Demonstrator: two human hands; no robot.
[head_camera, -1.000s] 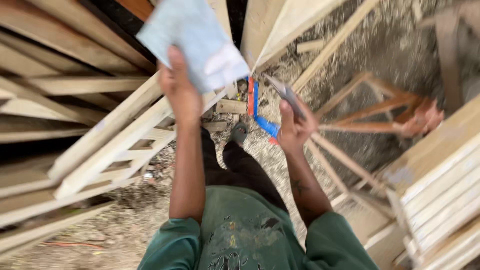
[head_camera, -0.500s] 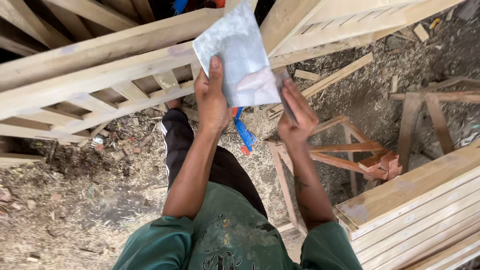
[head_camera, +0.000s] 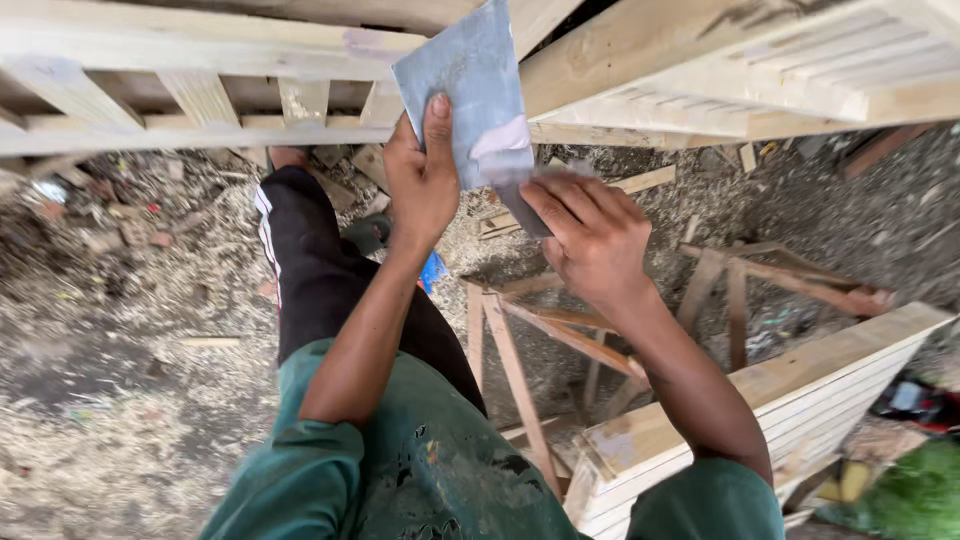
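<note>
Seen from above, a person in a green shirt (head_camera: 440, 470) and black trousers (head_camera: 320, 270) raises 2 bare hands. The left hand (head_camera: 422, 180) is closed on a grey rectangular sheet (head_camera: 465, 85), thumb pressed flat on its face and fingers curled behind its lower left edge, holding it upright. Just right of that hand, the right hand (head_camera: 590, 235) pinches a thin dark flat blade (head_camera: 520, 205) between thumb and bunched fingers; the blade's tip touches the sheet's lower right corner, beside a pale pinkish smear (head_camera: 500, 140). Below the right hand stand thin reddish wooden frames (head_camera: 560, 330), and further right a stack of pale louvered wooden panels (head_camera: 790, 400). Below and left of the left hand, the ground (head_camera: 120, 380) is covered in sawdust and wood scraps. Beyond both hands, behind the sheet, runs a pale wooden frame with short cross slats (head_camera: 180, 90).
</note>
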